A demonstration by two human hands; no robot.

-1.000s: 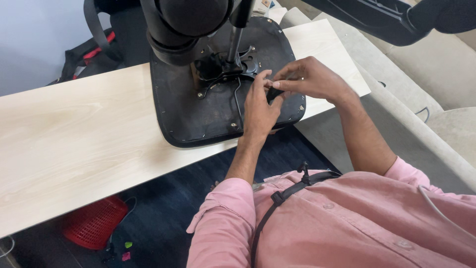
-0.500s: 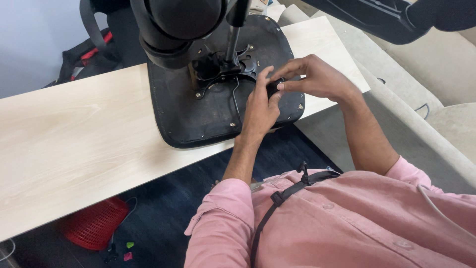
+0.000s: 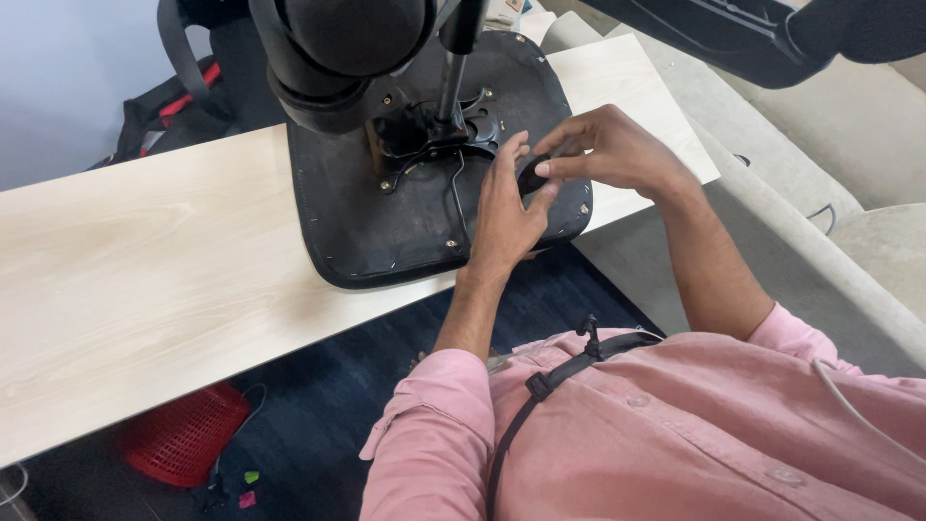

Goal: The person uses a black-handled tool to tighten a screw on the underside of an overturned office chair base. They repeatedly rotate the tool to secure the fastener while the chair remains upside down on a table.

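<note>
An upturned black chair seat [image 3: 386,227] lies on a light wooden table [image 3: 145,270], its metal mechanism [image 3: 429,130] and gas column [image 3: 453,68] pointing up. A small black knob [image 3: 531,176] sits at the seat's right side. My left hand [image 3: 503,212] cups the knob from the left, thumb on it and fingers stretched upward. My right hand [image 3: 612,150] pinches the same knob from the right with its fingertips. The hands hide most of the knob.
The chair's black star base [image 3: 338,58] looms over the seat at the top. A red basket [image 3: 183,439] stands on the dark floor under the table. A beige sofa [image 3: 868,174] runs along the right, and a black bag [image 3: 164,116] lies behind the table.
My left hand's fingers have straightened upward off the knob's top. Both hands stay at the knob.
</note>
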